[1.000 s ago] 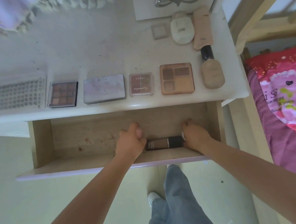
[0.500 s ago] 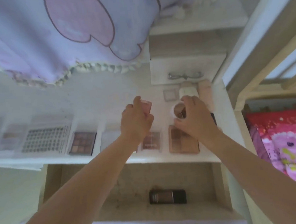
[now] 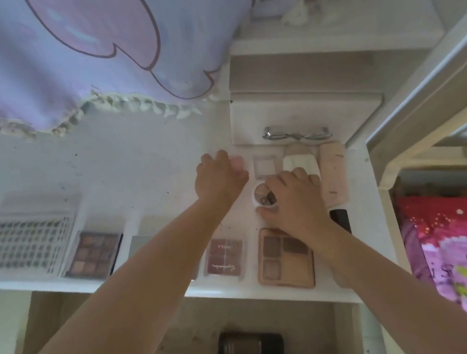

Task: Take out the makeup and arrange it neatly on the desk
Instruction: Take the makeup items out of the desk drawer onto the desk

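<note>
Head view, small round white compact (image 3: 264, 198) with brownish pans on white desk (image 3: 143, 166), right hand (image 3: 294, 200) fingers curled around it, left hand (image 3: 218, 178) pinching pink item (image 3: 237, 163) beside.

A lilac cartoon-print curtain with a frilled hem (image 3: 80, 63) is seen hanging at the upper left, while a bright pink patterned bedspread (image 3: 453, 250) is being shown at the right.

Lilac curtain (image 3: 52, 59), white desk (image 3: 142, 161)
</note>
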The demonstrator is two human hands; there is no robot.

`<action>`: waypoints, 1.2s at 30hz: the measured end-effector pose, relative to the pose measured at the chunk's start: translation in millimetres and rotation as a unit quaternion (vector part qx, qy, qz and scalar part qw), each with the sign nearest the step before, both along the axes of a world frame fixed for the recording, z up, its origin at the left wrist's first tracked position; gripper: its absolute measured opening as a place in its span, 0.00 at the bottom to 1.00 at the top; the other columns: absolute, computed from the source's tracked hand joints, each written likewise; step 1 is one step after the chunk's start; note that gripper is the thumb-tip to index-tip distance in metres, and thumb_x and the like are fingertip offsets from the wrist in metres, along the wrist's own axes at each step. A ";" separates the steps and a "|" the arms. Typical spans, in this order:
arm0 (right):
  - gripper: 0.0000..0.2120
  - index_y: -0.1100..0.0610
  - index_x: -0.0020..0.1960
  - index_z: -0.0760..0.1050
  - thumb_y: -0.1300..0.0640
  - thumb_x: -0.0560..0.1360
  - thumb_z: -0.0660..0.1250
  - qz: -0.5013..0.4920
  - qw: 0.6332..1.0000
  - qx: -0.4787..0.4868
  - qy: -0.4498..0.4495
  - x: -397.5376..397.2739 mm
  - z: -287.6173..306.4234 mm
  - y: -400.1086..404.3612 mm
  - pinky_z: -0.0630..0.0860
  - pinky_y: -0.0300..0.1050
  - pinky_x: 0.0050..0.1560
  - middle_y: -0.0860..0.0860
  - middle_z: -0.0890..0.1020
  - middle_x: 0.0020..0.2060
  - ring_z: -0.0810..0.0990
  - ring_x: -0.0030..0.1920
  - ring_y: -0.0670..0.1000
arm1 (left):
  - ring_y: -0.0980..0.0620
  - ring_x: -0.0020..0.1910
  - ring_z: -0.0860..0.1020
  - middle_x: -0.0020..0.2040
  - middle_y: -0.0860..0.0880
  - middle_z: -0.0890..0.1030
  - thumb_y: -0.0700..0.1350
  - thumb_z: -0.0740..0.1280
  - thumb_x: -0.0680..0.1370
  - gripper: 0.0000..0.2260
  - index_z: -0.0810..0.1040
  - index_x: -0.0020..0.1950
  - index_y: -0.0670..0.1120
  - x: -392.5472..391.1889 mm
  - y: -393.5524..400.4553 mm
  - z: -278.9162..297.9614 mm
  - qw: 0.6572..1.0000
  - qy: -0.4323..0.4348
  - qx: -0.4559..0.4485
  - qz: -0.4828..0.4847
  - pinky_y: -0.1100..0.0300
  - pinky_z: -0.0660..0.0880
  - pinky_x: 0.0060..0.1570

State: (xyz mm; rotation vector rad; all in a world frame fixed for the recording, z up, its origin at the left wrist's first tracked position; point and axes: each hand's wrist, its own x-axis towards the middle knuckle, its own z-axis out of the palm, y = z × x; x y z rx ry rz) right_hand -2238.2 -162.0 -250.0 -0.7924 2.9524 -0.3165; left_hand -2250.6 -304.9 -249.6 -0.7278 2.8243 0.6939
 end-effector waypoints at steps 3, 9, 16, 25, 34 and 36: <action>0.17 0.62 0.52 0.77 0.52 0.69 0.69 0.012 0.997 -0.072 -0.003 5.8 7.3 4.2 0.65 0.49 0.55 0.59 0.77 0.55 0.71 0.58 0.59 | 0.39 0.59 0.70 0.59 0.40 0.69 0.54 0.64 0.74 0.22 0.67 0.61 0.42 0.9 -1.1 3.0 1.000 -0.001 -0.004 -0.009 0.52 0.70 0.53; 0.09 0.66 0.40 0.78 0.61 0.71 0.62 0.076 0.955 -0.278 0.076 91.6 22.1 32.9 0.67 0.35 0.47 0.58 0.81 0.35 0.73 0.41 0.49 | 0.38 0.52 0.74 0.55 0.36 0.73 0.47 0.66 0.74 0.17 0.72 0.58 0.38 79.3 -0.4 7.7 0.980 0.145 -0.046 -0.130 0.51 0.72 0.47; 0.18 0.58 0.63 0.70 0.57 0.74 0.63 0.131 0.950 0.023 -0.282 203.4 -57.7 46.0 0.70 0.45 0.59 0.56 0.74 0.59 0.72 0.58 0.55 | 0.42 0.32 0.77 0.34 0.40 0.79 0.40 0.59 0.71 0.10 0.78 0.36 0.37 241.6 -11.7 -14.1 0.945 0.156 -0.033 -0.285 0.56 0.75 0.30; 0.08 0.56 0.45 0.72 0.51 0.71 0.65 0.056 0.928 0.176 -0.324 193.9 -99.4 15.9 0.70 0.44 0.45 0.57 0.79 0.49 0.74 0.46 0.55 | 0.49 0.34 0.80 0.37 0.50 0.82 0.50 0.63 0.70 0.10 0.82 0.41 0.46 350.3 -39.4 -52.3 0.953 0.004 -0.102 -0.285 0.62 0.74 0.39; 0.14 0.58 0.51 0.75 0.49 0.72 0.67 -0.022 0.914 0.041 -0.403 211.5 -75.3 24.3 0.69 0.42 0.39 0.55 0.78 0.47 0.75 0.44 0.53 | 0.49 0.61 0.69 0.61 0.51 0.73 0.51 0.54 0.80 0.14 0.70 0.64 0.50 354.8 -42.3 -71.7 0.961 -0.059 -0.081 -0.258 0.58 0.59 0.59; 0.15 0.61 0.50 0.76 0.50 0.71 0.68 -0.016 0.927 0.028 -0.375 214.9 -57.0 26.2 0.71 0.45 0.43 0.57 0.80 0.46 0.76 0.46 0.56 | 0.48 0.62 0.68 0.63 0.51 0.72 0.50 0.53 0.80 0.14 0.69 0.64 0.50 348.7 -41.4 -64.2 0.958 -0.091 -0.073 -0.262 0.58 0.60 0.60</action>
